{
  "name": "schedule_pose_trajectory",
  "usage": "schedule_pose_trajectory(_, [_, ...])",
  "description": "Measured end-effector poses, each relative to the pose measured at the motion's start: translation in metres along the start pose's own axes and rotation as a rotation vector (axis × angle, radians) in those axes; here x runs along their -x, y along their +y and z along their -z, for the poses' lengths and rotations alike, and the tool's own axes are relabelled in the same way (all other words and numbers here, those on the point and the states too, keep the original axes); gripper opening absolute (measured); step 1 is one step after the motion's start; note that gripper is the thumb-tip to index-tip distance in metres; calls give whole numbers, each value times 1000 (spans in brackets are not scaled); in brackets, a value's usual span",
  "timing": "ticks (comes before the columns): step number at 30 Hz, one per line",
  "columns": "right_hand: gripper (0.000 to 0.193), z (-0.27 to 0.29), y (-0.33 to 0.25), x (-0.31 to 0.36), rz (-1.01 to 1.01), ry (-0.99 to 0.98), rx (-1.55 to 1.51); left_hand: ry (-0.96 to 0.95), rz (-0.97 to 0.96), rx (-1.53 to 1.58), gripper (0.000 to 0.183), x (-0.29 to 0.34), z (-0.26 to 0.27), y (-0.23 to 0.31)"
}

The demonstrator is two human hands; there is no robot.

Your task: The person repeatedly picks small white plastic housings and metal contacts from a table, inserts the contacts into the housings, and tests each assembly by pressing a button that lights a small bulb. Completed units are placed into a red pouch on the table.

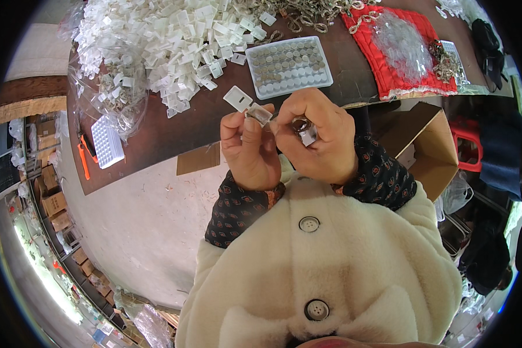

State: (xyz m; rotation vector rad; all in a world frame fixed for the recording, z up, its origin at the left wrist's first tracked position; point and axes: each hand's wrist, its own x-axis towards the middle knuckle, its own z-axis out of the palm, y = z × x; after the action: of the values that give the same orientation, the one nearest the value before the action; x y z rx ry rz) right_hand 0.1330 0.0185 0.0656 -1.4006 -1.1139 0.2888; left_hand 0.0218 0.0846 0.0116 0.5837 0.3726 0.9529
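Note:
My left hand pinches a small white plastic case between thumb and fingers, held up over the near edge of the table. Its flat lid, with a dark slot, is folded out to the upper left. My right hand is curled closed just beside it, fingertips close to the case. Inside that fist a white piece and something brown and shiny show; most of it is hidden. Just beyond my hands lies a pale tray holding rows of round silvery and white discs.
A big heap of white plastic cases covers the far left of the brown table. Orange-handled pliers and white trays lie at the left. Coiled wires and a red cloth sit behind. A cardboard box stands right.

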Motion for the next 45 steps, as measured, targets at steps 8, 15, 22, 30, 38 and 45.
schedule_pose_trajectory(8, [24, -5, 1, 3, -179, -37, -187, 62, 197, 110, 16, 1, -4, 2])
schedule_pose_trajectory(15, [32, 14, 5, -6, 205, -147, 313, -86, 84, 39, 14, -1, 3, 3])
schedule_pose_trajectory(22, [30, 23, 19, 6, 52, -151, 128, -30, 236, -19, 12, 1, 12, 4])
schedule_pose_trajectory(30, [19, 60, 79, -21, 33, 38, 546, 20, 320, -45, 13, -2, 26, 0])
schedule_pose_trajectory(38, [16, 63, 86, -26, -51, -89, 528, -24, 357, -6, 16, -8, 28, -1])
schedule_pose_trajectory(45, [16, 55, 59, -31, -46, -128, 399, -79, 303, 62, 17, -17, 21, -11])
